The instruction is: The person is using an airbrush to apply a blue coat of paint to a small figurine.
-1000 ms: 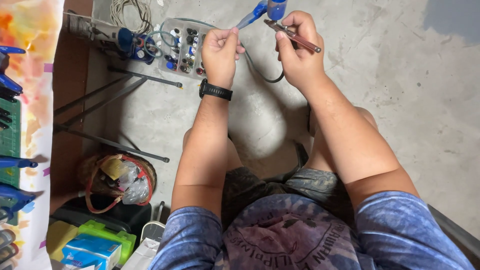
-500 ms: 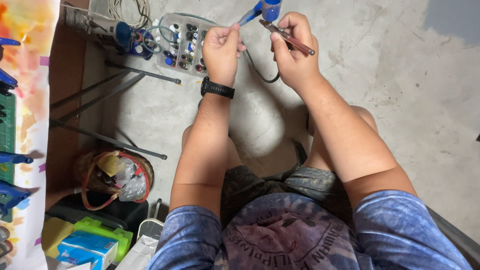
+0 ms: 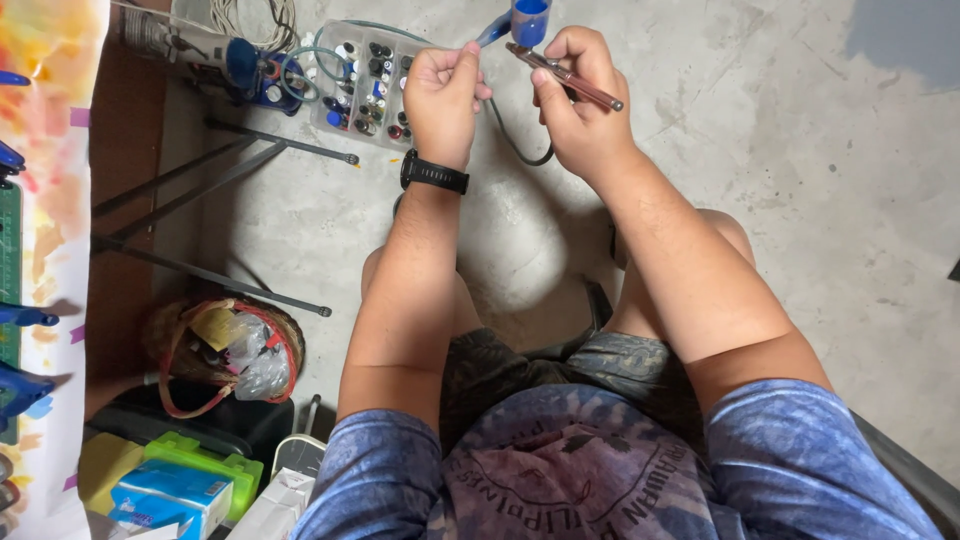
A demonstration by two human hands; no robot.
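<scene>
Both hands (image 3: 447, 90) have lifted the airbrush (image 3: 563, 74) slightly.

Blue-and-white tissue pack (image 3: 172, 497) bottom left; green box (image 3: 205, 467) behind it.

The blue cup (image 3: 530, 20) at the front of the airbrush (image 3: 565, 76) runs off the top edge, and the airbrush's middle is buried in the right hand (image 3: 580, 110). What the left hand (image 3: 442, 95) pinches is too small to tell. The dark hose (image 3: 520, 150) disappears behind both hands. The clear tray of small bottles (image 3: 365, 85) is partly covered by the left hand, its contents too small to tell apart. The painted sheet (image 3: 45, 150) is cut by the left edge.
</scene>
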